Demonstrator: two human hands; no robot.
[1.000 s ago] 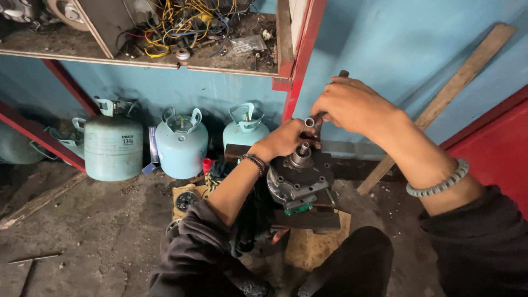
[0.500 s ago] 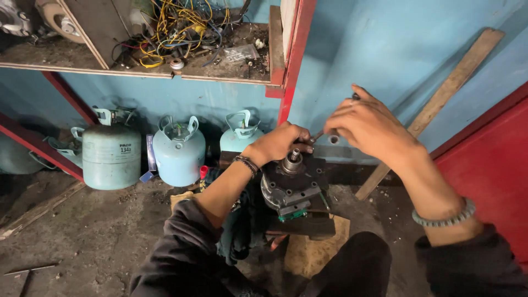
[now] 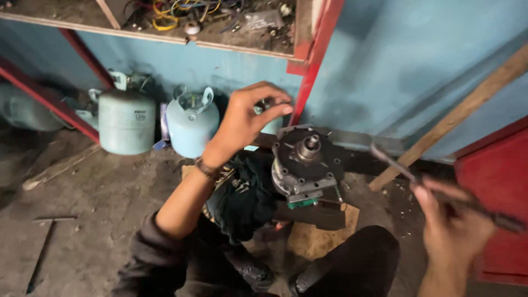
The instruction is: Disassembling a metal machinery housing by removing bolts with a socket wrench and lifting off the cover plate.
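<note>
A dark round compressor with a central shaft stands tilted on a metal block over a piece of cardboard, between my knees. My left hand hovers just left of and above it, fingers pinched together; whether a small part sits between them cannot be told. My right hand is off to the right, blurred, gripping a thin dark metal tool that points up and left, apart from the compressor. A dark cloth lies beside the compressor.
Three pale green gas cylinders stand against the blue wall under a shelf littered with wires. A wooden plank leans on the wall at right. A red panel is at far right. A metal rod lies on the floor.
My right hand has pulled away from the compressor's shaft to the lower right with the tool. My left hand has lifted off the compressor top. The view has moved closer.
</note>
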